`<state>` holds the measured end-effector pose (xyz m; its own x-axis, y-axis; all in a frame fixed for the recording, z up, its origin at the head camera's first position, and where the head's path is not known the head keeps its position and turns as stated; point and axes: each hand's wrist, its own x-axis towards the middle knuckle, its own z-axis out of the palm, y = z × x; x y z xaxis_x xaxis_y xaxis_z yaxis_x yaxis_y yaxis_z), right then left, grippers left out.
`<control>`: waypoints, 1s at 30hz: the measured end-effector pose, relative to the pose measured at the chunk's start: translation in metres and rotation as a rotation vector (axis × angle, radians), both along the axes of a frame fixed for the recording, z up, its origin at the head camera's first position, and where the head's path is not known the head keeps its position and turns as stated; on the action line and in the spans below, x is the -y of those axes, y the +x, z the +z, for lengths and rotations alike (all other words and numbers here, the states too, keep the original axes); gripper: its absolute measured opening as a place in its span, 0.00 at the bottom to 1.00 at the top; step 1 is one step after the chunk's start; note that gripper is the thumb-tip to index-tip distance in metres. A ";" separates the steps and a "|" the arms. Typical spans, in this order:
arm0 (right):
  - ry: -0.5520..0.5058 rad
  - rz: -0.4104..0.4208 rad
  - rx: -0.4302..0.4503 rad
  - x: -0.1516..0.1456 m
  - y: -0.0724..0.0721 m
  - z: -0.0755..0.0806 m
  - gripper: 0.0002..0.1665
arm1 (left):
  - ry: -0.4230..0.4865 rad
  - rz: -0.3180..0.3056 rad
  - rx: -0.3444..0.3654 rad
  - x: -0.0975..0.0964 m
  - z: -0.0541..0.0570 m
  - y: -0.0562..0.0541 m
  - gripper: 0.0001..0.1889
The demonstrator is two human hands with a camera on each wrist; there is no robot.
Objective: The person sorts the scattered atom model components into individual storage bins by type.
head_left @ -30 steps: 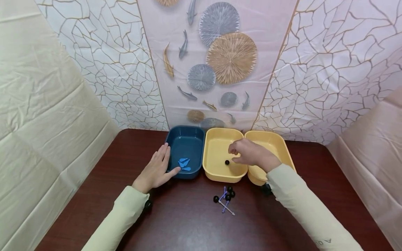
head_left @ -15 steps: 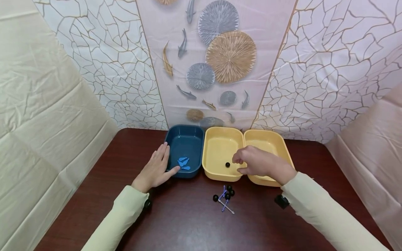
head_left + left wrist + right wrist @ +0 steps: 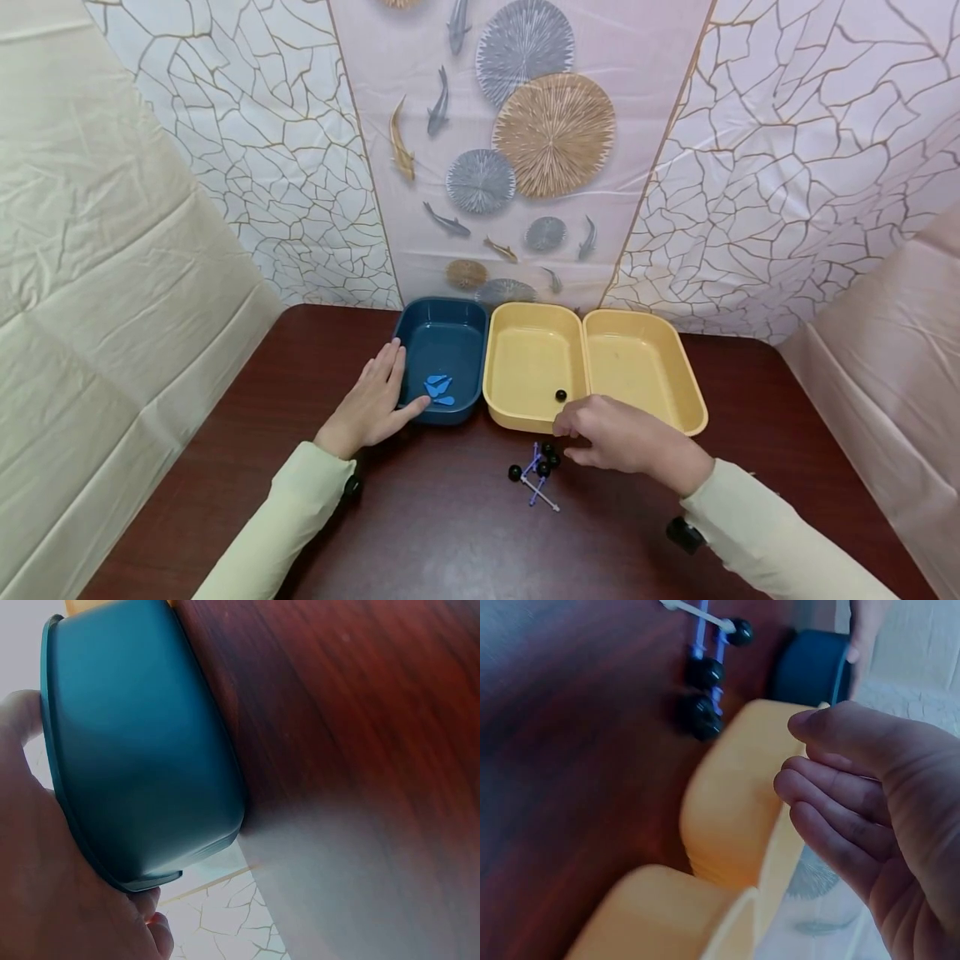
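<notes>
Four glossy black balls (image 3: 543, 469) lie among slim purple rods (image 3: 536, 497) and one white rod (image 3: 548, 500) on the surface (image 3: 442, 533) before the middle yellow tray (image 3: 525, 421); beside them your right grip (image 3: 611, 433), loosely curved, thumb parted, holds nothing. Your left hand (image 3: 367, 414) rests straight-fingered on the navy tray (image 3: 442, 313).

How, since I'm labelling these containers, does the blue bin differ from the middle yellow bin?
The blue bin is dark in colour; the middle yellow bin is pale. The blue bin holds several blue pieces, the middle yellow bin one black bead. Both stand on the table, with open tops and rounded corners.
</notes>
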<state>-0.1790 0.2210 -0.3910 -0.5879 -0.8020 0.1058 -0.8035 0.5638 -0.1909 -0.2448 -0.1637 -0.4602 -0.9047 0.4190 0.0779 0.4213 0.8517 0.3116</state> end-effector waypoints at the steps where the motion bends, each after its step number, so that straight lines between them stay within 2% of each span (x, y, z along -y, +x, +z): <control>1: -0.002 0.001 -0.001 0.000 0.002 -0.003 0.10 | 0.000 -0.001 -0.004 0.000 0.000 0.000 0.53; 7: -0.021 -0.026 0.000 -0.002 0.009 -0.022 0.09 | 0.006 -0.005 -0.016 0.000 0.001 0.000 0.52; 17: -0.049 -0.057 -0.004 -0.001 0.007 -0.046 0.11 | 0.013 -0.007 -0.011 0.000 -0.001 0.000 0.52; 23: -0.057 -0.071 -0.033 0.002 0.006 -0.055 0.14 | 0.016 -0.008 -0.017 0.000 -0.002 0.000 0.52; 30: -0.030 -0.105 -0.041 0.004 0.009 -0.060 0.13 | 0.019 -0.010 -0.022 0.000 -0.002 0.000 0.52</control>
<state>-0.1703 0.2171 -0.4509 -0.6629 -0.7326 0.1544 -0.7480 0.6395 -0.1773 -0.2451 -0.1634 -0.4623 -0.8984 0.4262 0.1055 0.4366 0.8415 0.3181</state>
